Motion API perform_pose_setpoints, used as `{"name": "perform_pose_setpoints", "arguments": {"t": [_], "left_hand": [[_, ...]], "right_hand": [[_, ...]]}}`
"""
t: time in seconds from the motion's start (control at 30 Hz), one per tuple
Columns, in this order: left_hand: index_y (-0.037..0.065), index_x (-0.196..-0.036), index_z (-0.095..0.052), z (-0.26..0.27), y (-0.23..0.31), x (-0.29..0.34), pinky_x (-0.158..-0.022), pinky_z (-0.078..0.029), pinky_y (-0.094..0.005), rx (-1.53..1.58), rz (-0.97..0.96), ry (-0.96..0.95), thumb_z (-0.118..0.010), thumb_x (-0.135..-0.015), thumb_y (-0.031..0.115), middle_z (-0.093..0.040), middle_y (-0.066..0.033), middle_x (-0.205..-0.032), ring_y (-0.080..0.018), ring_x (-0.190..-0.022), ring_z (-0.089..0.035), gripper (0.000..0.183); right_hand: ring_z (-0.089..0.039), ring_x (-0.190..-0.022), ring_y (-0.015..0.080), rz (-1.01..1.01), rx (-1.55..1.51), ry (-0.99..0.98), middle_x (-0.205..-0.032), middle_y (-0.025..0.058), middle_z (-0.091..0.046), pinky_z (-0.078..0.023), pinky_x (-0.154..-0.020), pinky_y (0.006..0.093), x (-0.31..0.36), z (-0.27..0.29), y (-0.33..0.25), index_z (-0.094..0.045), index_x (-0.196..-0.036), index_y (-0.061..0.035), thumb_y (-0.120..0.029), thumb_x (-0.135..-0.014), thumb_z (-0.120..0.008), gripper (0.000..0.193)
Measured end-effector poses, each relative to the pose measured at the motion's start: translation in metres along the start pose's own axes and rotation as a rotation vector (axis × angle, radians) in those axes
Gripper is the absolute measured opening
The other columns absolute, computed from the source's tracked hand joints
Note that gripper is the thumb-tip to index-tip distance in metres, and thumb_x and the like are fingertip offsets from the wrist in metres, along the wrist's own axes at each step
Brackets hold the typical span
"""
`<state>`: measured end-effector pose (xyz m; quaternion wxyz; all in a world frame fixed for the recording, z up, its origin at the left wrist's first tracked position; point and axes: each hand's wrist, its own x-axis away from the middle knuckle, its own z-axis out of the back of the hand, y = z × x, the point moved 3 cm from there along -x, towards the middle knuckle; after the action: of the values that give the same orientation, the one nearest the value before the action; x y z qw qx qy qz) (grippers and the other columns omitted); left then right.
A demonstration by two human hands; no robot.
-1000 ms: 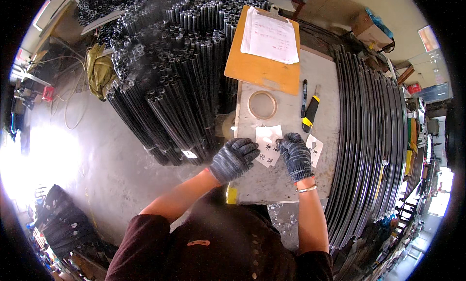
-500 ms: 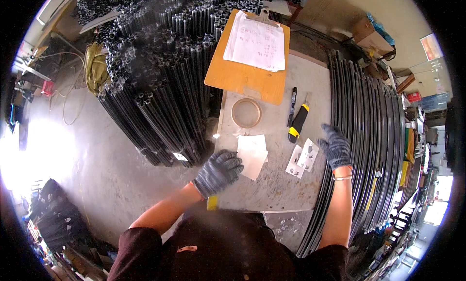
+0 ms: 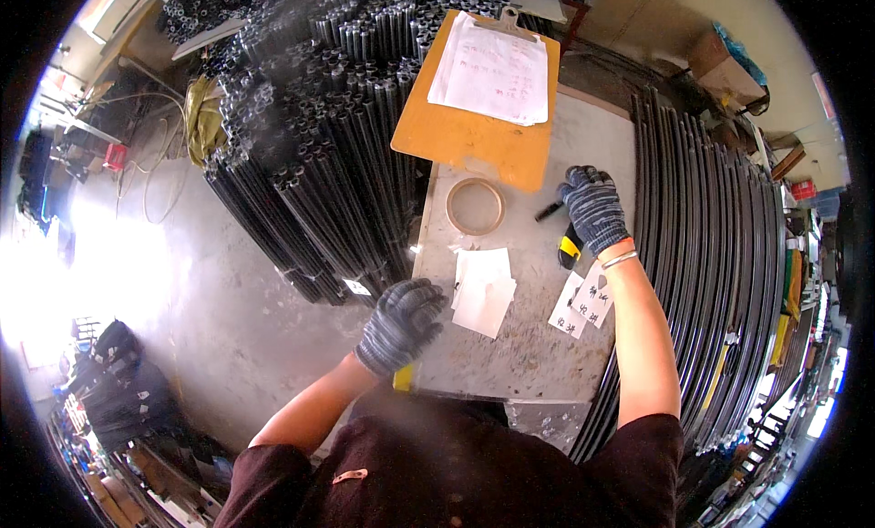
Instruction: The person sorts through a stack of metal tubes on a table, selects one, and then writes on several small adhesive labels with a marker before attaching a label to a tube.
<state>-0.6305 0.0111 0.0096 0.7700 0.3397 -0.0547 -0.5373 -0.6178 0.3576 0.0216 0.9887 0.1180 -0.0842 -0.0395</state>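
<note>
curled over the table's right side, the right hand [image 3: 594, 207], in a dark grey striped knit glove, covers much of a slim black marker pen [image 3: 549, 211] and a black-and-yellow utility knife [image 3: 571, 246]; whether its fingers pinch either one, i cannot tell. the pen's dark end pokes out at the hand's left, and the knife's yellow end shows on the side toward the table's near edge. the left hand [image 3: 401, 326], gloved alike, hangs loosely bent at the left edge, just beside overlapping blank white paper cards [image 3: 484, 307]; nothing shows in it, though i cannot tell whether its fingertips meet.

near the right edge of the grey-topped table [image 3: 510, 369] lie handwritten white paper cards [image 3: 565, 317], beside the right forearm. a thin brown ring [image 3: 448, 206], likely a tape roll, lies near the left edge, and an orange-brown clipboard [image 3: 465, 145] juts past that edge farther off.

the step in hand looks like a reach to the pen or the knife. it calls for taking just one, thumb and fingers on opposite sides of its body, clear of the unseen blade, and lifting straight up so its neighbour stays put and the wrist does not drag the handwritten cards.
</note>
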Motion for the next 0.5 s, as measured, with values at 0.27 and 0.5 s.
{"name": "perform_pose_setpoints", "arguments": {"t": [0.27,0.5], "left_hand": [[0.004,-0.118,-0.054,0.034,0.049,-0.042,-0.083,-0.047,-0.0443,-0.118,-0.003,0.064,-0.074,-0.068,0.024,-0.057,-0.0152,-0.113,-0.0333,-0.100,-0.056,0.057],[0.004,-0.088,-0.058,0.005,0.043,-0.016,-0.056,-0.048,-0.0415,0.045,-0.007,-0.131,-0.068,-0.076,0.020,-0.059,-0.0132,-0.073,-0.0326,-0.065,-0.059,0.021]], "right_hand": [[-0.055,-0.087,0.0280,0.147,-0.401,0.399,-0.086,0.0056,-0.056,-0.041,-0.092,0.0459,0.103,0.069,-0.113,-0.064,-0.089,-0.0130,-0.016,-0.075,-0.060,0.014],[-0.054,-0.098,0.0182,-0.632,-1.474,0.952,-0.105,0.0063,-0.059,-0.043,-0.094,0.0351,0.174,0.045,-0.166,-0.054,-0.112,-0.0045,-0.029,-0.077,-0.075,0.048]]}}
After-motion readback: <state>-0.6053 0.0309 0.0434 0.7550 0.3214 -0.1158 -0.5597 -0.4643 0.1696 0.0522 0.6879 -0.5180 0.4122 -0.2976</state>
